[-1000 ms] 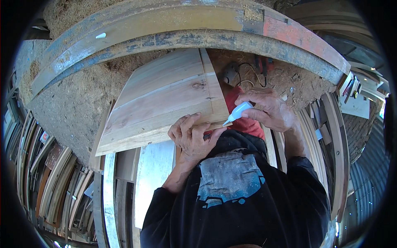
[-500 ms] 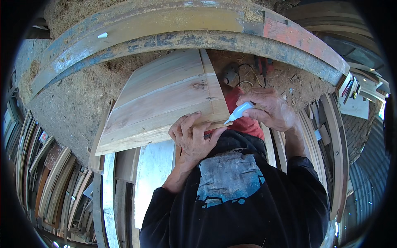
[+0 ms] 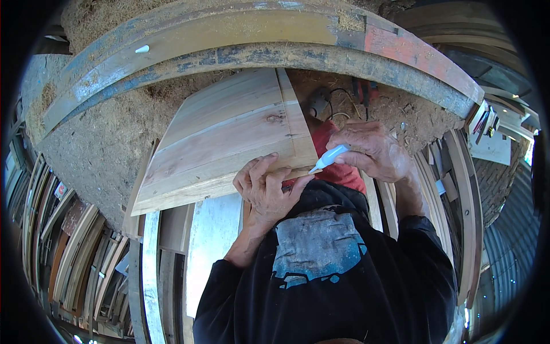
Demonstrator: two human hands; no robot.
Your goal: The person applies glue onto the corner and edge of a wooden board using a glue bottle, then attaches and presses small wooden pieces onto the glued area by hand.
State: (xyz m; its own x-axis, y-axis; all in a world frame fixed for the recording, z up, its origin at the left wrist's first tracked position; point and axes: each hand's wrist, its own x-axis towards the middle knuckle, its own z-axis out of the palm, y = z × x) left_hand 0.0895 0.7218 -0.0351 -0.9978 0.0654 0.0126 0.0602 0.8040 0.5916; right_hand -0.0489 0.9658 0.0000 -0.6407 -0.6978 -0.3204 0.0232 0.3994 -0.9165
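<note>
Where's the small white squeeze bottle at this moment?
In the head view, right of centre, the white bottle is in the person's right hand, its nozzle pointing down-left toward the near right corner of the wooden panel.

Looks like a woodworking workshop: shows long brown wooden planks (image 3: 74, 241) at lower left, loose tan sawdust (image 3: 94, 28) at upper left.

The bottle (image 3: 330, 157) is pale blue and white; the wooden panel (image 3: 229, 123), tan with pinkish and cream bands; the shirt (image 3: 338, 301) at six o'clock, black with a grey-blue print (image 3: 318, 246).
</note>
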